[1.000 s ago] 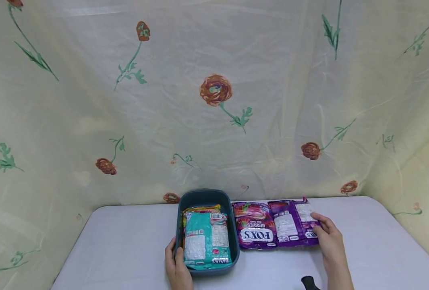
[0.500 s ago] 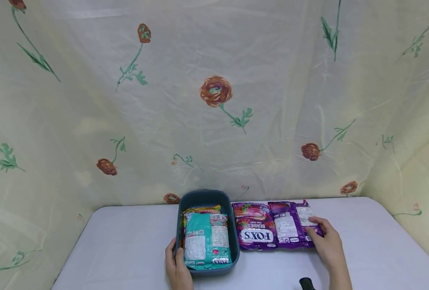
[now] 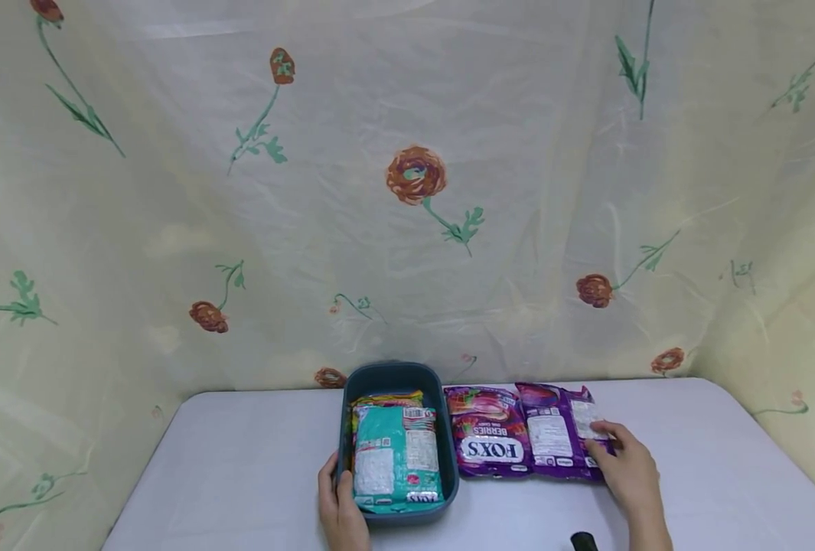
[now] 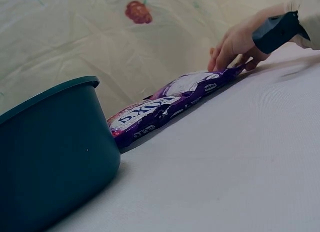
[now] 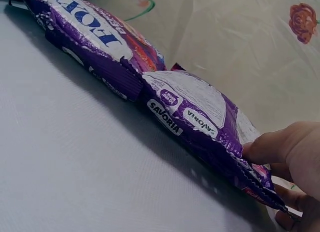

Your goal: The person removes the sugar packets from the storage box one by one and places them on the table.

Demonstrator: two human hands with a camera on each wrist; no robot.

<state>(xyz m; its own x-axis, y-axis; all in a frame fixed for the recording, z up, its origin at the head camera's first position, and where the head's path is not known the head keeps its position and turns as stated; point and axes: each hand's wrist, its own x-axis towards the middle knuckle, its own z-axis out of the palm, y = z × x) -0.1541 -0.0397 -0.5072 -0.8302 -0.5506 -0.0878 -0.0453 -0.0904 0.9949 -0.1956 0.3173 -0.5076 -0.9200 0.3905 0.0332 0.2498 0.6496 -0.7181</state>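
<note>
In the head view my left hand grips the left wall of a dark blue-green plastic tub, thumb at the rim. A teal candy bag lies in the tub, on top of a yellowish bag. To the tub's right lies a purple Fox's Berries candy bag. Beside it is a second purple candy bag, back side up. My right hand pinches this bag's right end; in the right wrist view the thumb presses on top, while the other fingers are partly hidden at the far edge.
A white-covered table carries everything. A flowered cloth curtain hangs right behind the tub and bags and along both sides. A black object shows at the bottom edge, near my right wrist.
My right hand has shifted slightly towards me, and its thumb has moved further onto the second purple bag. My left hand stays on the tub. The view has shifted a little.
</note>
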